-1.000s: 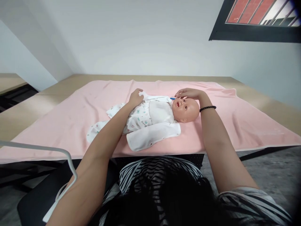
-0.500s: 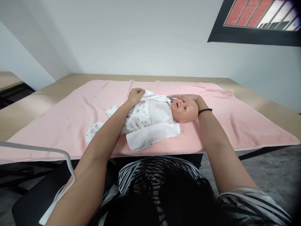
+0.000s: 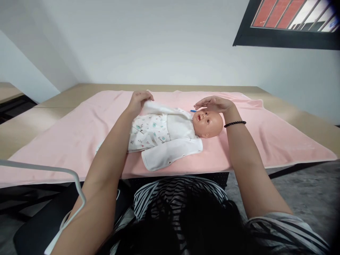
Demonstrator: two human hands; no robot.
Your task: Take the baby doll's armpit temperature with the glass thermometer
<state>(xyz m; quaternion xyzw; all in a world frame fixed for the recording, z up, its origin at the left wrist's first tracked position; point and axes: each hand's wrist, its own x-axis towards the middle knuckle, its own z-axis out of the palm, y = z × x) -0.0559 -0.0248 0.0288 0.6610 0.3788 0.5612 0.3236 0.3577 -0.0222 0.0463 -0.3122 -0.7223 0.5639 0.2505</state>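
A baby doll lies on its back on the pink blanket, head to the right. It wears patterned white pants and a white top. One front panel of the white jacket is spread toward me. My left hand is closed on the edge of the far jacket panel, lifting it beside the doll. My right hand hovers above the far side of the doll's head, fingers extended, holding nothing. A small blue item shows by the doll's neck; I cannot make out what it is.
The blanket covers most of a wooden table and hangs at its front edge. A white wall stands behind, with a barred window at upper right. A grey cable runs by my left arm, over a black chair.
My left hand has moved left, pulling the far jacket edge with it. My right hand has risen from beside the doll's head to above it.
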